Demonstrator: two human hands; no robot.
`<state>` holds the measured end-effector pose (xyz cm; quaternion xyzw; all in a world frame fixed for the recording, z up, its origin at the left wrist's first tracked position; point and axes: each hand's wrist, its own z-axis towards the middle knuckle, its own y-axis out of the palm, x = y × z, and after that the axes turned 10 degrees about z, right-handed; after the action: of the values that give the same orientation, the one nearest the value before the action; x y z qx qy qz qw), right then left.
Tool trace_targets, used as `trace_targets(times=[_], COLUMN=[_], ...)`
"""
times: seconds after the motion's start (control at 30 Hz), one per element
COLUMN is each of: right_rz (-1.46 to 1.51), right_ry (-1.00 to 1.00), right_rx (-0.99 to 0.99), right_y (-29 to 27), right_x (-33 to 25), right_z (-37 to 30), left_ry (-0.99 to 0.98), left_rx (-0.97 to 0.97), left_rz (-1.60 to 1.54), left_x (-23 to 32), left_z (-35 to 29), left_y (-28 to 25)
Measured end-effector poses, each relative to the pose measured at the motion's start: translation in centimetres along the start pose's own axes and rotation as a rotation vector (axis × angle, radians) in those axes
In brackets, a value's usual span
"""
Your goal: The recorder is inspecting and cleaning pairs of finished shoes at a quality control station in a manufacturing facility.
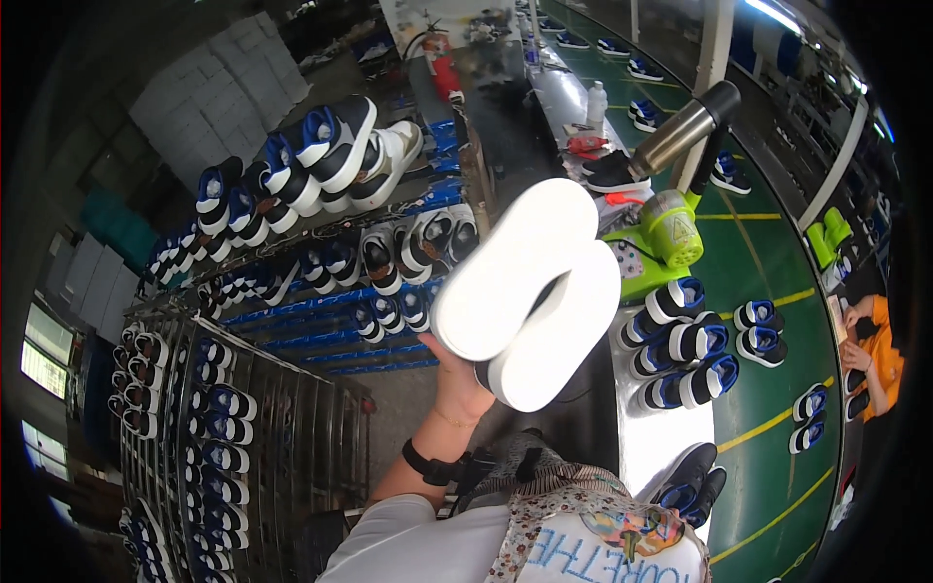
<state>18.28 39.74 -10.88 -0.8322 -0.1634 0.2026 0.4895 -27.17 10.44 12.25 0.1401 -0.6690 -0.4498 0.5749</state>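
My left hand (459, 384) grips a pair of shoes (520, 282) from below, at about chest height in the middle of the head view. Their white soles face me and lie side by side at a slant, so the uppers are mostly hidden. The fingers are largely behind the soles, with the thumb side and wrist in sight. A black band (437, 466) is round that wrist. Right of the pair stands a lime green machine (671, 231) with a rounded housing. My right hand does not show.
Racks (292, 335) to the left carry rows of shoes. On the bench at right are several shoes (675, 345) and a black pair (688, 481). Beyond runs a green conveyor (753, 398) with more shoes. A steel cylinder (680, 131) slants above the machine. An orange-shirted person (882, 355) works across.
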Motion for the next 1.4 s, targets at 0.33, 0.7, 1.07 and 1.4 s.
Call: trace_targets(times=[0.33, 0.7, 1.07, 1.4], right_rz=[-0.152, -0.200, -0.172, -0.147], right_ry=[-0.304, -0.468, -0.459, -0.423], right_rx=[0.024, 0.055, 0.098, 0.096], right_y=[-5.2, -6.3, -4.7, -2.2], right_x=[-6.8, -14.1, -17.3, -14.5], right_z=[9.5, 15.4, 16.7, 15.4], left_ry=[0.061, 0.360, 0.417, -0.302], left_rx=[-0.212, 0.478, 0.307, 0.030], left_rz=[1.233, 2.186, 2.461, 2.284], left_x=[6.6, 12.7, 20.6, 21.7], left_z=[-1.3, -2.1, 15.7, 21.5], left_y=[-5.5, -16.8, -30.2, -27.6])
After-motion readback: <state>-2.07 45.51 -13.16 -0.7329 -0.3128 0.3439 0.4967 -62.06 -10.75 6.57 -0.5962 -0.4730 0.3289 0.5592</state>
